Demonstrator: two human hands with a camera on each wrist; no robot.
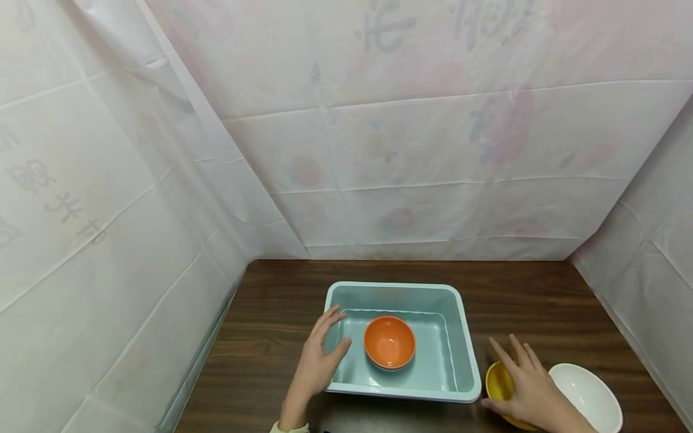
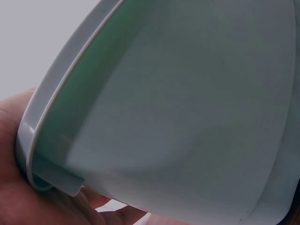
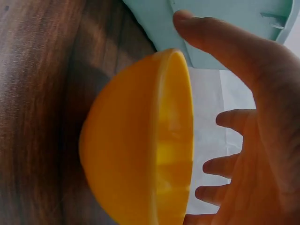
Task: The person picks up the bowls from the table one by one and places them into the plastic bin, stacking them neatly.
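Observation:
A yellow bowl (image 1: pixel 497 381) stands on the table to the right of a light blue plastic basin (image 1: pixel 403 288). Over this bowl hovers my right hand (image 1: pixel 536 391), fingers spread; in the right wrist view its thumb (image 3: pixel 220 37) and fingertips stay apart from the bowl's rim. My left hand (image 1: pixel 316 365) is at the basin's left rim, thumb and fingers apart and gripping nothing; whether it touches the rim I cannot tell. Inside the basin sits an orange bowl (image 1: pixel 390 343), upright.
A white bowl (image 1: pixel 587 397) stands right of the yellow one, partly covered by my right hand and forearm. The dark wooden table (image 1: pixel 260 337) is bounded by white sheeting (image 1: pixel 411 216) at the back and both sides.

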